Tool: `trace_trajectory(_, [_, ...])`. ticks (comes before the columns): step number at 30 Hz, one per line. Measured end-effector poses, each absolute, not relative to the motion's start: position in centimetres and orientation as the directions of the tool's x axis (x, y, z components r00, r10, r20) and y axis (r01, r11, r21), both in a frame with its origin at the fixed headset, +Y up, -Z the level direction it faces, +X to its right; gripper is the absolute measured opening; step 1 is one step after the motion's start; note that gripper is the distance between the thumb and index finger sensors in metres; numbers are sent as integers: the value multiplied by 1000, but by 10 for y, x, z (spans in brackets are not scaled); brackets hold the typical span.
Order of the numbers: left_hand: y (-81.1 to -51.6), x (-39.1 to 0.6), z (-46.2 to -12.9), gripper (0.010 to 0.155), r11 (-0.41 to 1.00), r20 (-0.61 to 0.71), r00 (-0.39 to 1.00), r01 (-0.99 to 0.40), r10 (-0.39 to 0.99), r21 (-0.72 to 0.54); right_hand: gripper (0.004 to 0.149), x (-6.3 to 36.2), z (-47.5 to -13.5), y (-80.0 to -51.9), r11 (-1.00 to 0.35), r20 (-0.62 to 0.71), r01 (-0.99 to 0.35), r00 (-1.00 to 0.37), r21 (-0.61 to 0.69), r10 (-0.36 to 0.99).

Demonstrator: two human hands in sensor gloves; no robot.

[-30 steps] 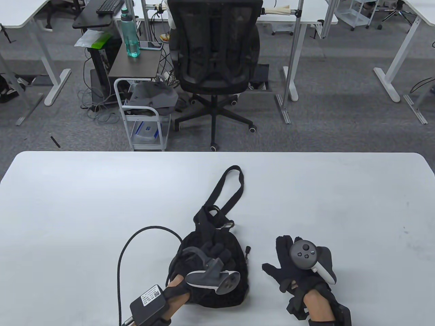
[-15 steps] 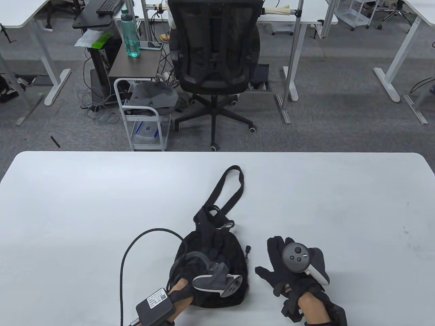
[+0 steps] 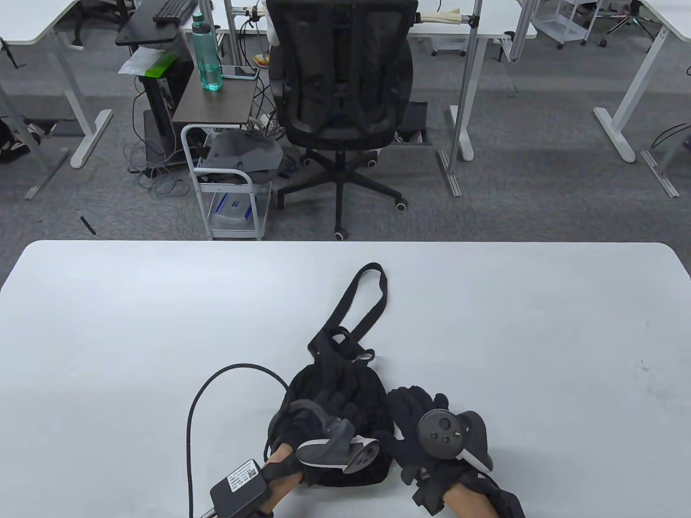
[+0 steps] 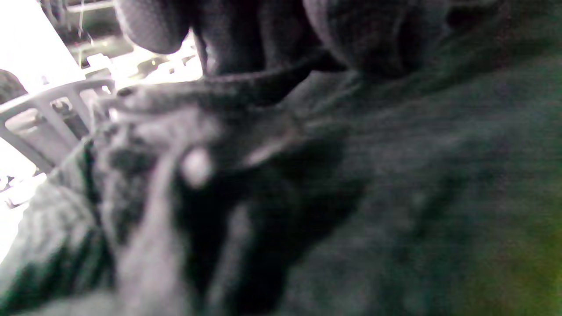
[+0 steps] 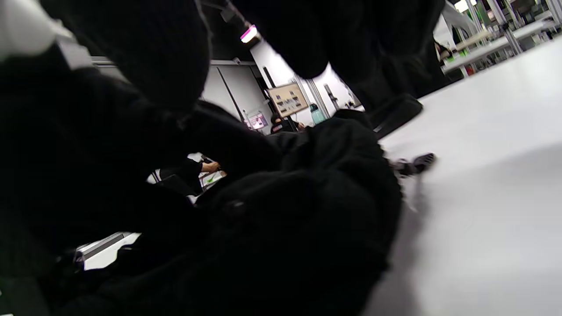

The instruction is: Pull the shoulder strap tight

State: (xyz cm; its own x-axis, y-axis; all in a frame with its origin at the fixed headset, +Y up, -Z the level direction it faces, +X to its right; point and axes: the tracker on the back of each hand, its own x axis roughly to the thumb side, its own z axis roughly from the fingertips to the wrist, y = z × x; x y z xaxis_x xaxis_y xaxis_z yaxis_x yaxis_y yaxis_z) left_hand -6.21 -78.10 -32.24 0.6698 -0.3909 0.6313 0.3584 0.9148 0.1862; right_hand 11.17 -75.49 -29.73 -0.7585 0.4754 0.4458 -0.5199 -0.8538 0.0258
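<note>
Down at the near edge of the white desk (image 3: 135,324), both gloved hands are on the small black bag (image 3: 345,386). The left hand (image 3: 316,426) lies flat on top of the bag, fingers (image 3: 337,402) spread over the fabric and pressing down; whether they clutch anything I cannot tell, the left wrist view is just a dark blur of cloth. The right hand (image 3: 418,426) sits at the bag's right side, fingers (image 3: 407,396) touching its edge, loosely curled; a grip cannot be made out there either. A black cable (image 3: 216,377) loops out to the left of the bag. Further out, the shoulder strap (image 3: 367,302) lies slack on the desk, running away from the bag's top in a long loop. Beyond the desk, a black office chair (image 3: 340,91) and a green water bottle (image 3: 208,54).
</note>
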Motion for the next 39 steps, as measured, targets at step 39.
trace_trajectory(39, [-837, -60, -323, 65, 912, 652, 641, 228, -404, 340, 40, 87, -287, -756, -820, 429, -571, -748, -27, 507])
